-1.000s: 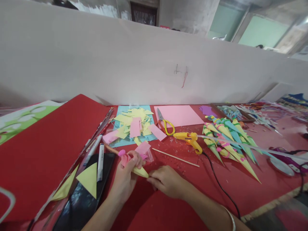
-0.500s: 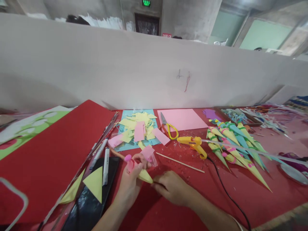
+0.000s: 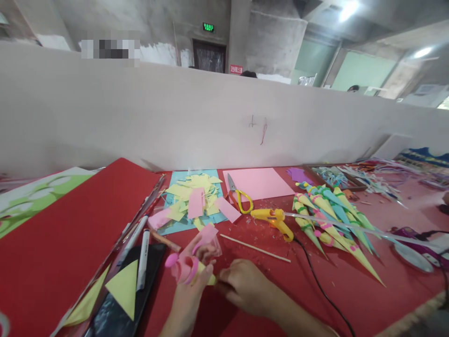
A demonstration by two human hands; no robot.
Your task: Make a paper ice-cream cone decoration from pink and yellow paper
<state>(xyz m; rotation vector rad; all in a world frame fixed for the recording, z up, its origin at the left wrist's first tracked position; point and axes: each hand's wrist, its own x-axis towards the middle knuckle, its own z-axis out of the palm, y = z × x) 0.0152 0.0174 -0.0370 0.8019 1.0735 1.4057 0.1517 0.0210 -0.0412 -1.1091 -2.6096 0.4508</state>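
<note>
My left hand (image 3: 196, 285) is closed around a small yellow paper cone (image 3: 212, 280) with pink trim. At its wide end is a curled pink loop (image 3: 189, 270) with a round pink bit (image 3: 171, 260) sticking out to the left. My right hand (image 3: 243, 285) pinches the cone's narrow end, its fingertips partly hidden and slightly blurred. Just beyond my left fingers lie pink paper pieces (image 3: 209, 232). A thin wooden stick (image 3: 256, 248) rests on the table above my right hand.
A yellow glue gun (image 3: 273, 217) with a black cord lies to the right, beside finished paper cones (image 3: 333, 220). Scissors (image 3: 238, 194) lie on pink paper (image 3: 263, 182). Yellow scraps (image 3: 182, 192) cover a blue sheet. Left are markers (image 3: 143, 262), a black tablet-like slab (image 3: 119, 299) and red board (image 3: 77, 229).
The view has tilted up and shifted right. The cone has turned so that its pink wide end faces me more. Both hands stay at the cone.
</note>
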